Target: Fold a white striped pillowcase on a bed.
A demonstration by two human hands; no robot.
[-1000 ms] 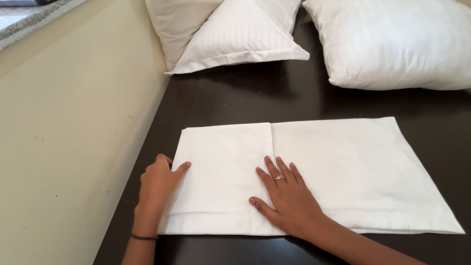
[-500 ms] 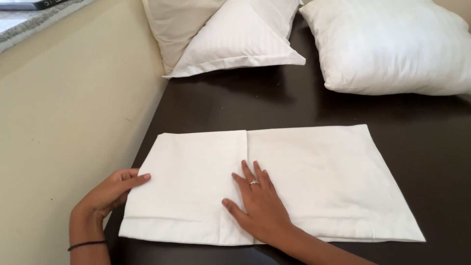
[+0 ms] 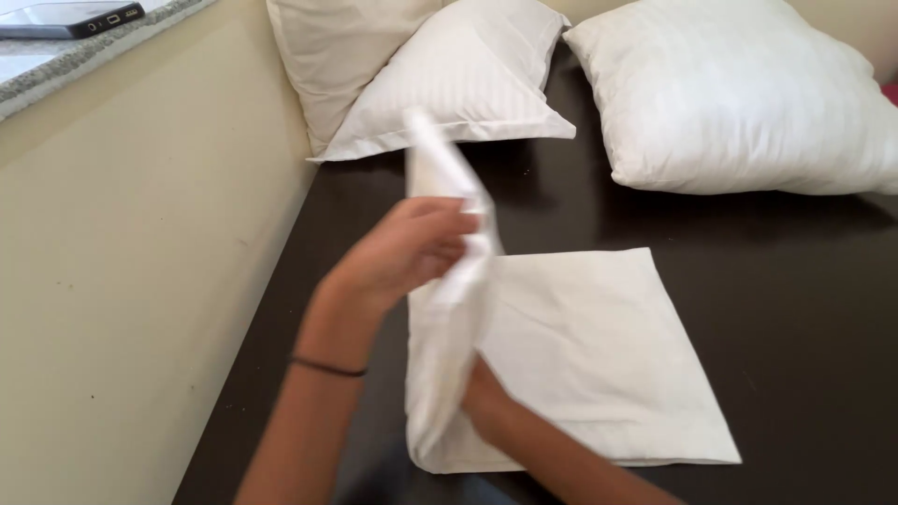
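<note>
The left hand is closed on the left part of a white pillowcase, gripping the cloth between fingers and thumb and raising it so that it stands in a blurred flap above the rest. A thin dark band circles that wrist. The right hand lies low at the near side, mostly hidden under the lifted flap; whether it is flat and spread or pinching cloth I cannot tell. The pillowcase itself rests on the dark table, near the middle, its right half lying flat and smooth.

To my eye the fold in hand goes well if the lifted edge is carried straight across so its corners meet the far-right corners squarely, with the low hand pinning the crease line so the bottom layer does not drag. Laying the flap down gently, then smoothing outward from the crease, should keep out trapped air and wrinkles.

Of packages, labels or signs I see none on the table. At the far left, on a speckled stone ledge above the cream wall, lies a flat dark rectangular device. At the far side lean three pillows: a cream one, a white striped one, and a plump white one to the right.
</note>
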